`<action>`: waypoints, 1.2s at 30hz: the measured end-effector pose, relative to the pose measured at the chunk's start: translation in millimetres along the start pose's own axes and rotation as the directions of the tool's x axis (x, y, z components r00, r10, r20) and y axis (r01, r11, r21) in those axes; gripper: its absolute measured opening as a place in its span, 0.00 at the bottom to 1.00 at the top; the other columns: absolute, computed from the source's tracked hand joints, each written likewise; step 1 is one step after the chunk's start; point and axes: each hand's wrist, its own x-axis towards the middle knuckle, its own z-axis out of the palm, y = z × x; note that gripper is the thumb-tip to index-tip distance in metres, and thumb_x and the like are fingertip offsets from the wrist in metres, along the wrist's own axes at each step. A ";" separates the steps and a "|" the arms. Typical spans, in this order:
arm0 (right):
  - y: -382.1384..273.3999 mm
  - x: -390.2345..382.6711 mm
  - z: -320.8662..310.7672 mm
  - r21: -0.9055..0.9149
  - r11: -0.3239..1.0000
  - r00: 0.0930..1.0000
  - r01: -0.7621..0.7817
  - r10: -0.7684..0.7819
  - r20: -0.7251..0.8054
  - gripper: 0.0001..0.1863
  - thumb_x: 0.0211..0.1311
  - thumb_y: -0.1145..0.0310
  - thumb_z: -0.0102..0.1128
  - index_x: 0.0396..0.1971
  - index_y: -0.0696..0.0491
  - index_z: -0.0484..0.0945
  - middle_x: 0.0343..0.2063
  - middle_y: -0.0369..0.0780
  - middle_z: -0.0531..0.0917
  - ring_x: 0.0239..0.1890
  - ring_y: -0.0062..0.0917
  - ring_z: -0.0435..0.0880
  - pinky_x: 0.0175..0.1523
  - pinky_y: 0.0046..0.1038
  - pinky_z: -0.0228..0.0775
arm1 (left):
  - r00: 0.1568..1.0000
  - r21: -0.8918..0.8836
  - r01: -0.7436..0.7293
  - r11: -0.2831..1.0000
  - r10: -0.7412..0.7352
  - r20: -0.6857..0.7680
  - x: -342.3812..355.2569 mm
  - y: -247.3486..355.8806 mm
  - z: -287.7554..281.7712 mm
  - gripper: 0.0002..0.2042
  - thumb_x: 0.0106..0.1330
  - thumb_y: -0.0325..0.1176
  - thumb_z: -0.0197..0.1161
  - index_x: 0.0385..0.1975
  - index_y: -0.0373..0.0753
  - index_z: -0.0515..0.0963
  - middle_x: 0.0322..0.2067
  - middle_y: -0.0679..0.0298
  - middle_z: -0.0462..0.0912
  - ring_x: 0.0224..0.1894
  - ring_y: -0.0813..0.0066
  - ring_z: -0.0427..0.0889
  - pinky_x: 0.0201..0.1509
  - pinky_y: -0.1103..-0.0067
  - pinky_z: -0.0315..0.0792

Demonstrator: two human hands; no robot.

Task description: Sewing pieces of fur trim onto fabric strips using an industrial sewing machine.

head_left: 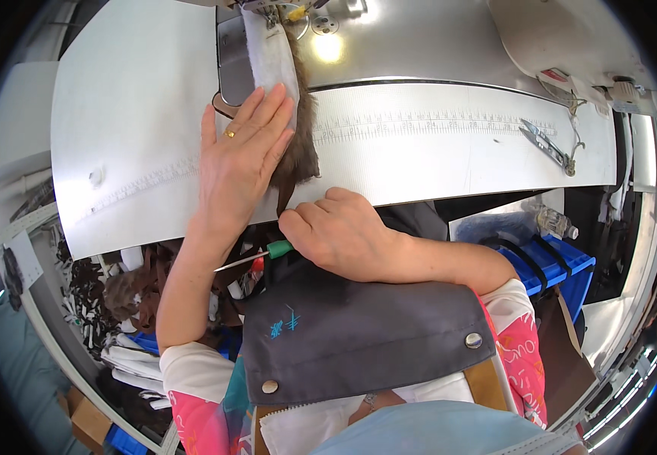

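Note:
A strip of brown fur with a white backing runs under the presser foot of a sewing machine at the top. My left hand lies flat on the strip and the white table board, fingers stretched toward the machine. Near the board's front edge my right hand is closed. A green-handled awl sticks out from under its fingers, thin metal tip pointing left. A narrow brown tail of the strip reaches down to the right thumb and forefinger; whether they pinch it is hard to tell.
Thread snips lie on the white board at the right, beside the machine body. Below the board are a blue crate with a plastic bottle, and scraps and fur pieces on the left.

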 end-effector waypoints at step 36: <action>6.2 -7.3 -7.5 0.036 0.998 0.996 0.045 -0.048 0.078 0.07 0.41 0.73 0.56 0.18 0.51 0.66 0.13 0.35 0.67 0.15 0.26 0.70 0.25 0.27 0.59 | 0.993 -0.526 0.087 0.846 -0.030 0.115 -11.4 0.6 -17.2 0.09 0.55 0.29 0.64 0.36 0.37 0.81 0.47 0.63 0.77 0.46 0.68 0.75 0.49 0.73 0.67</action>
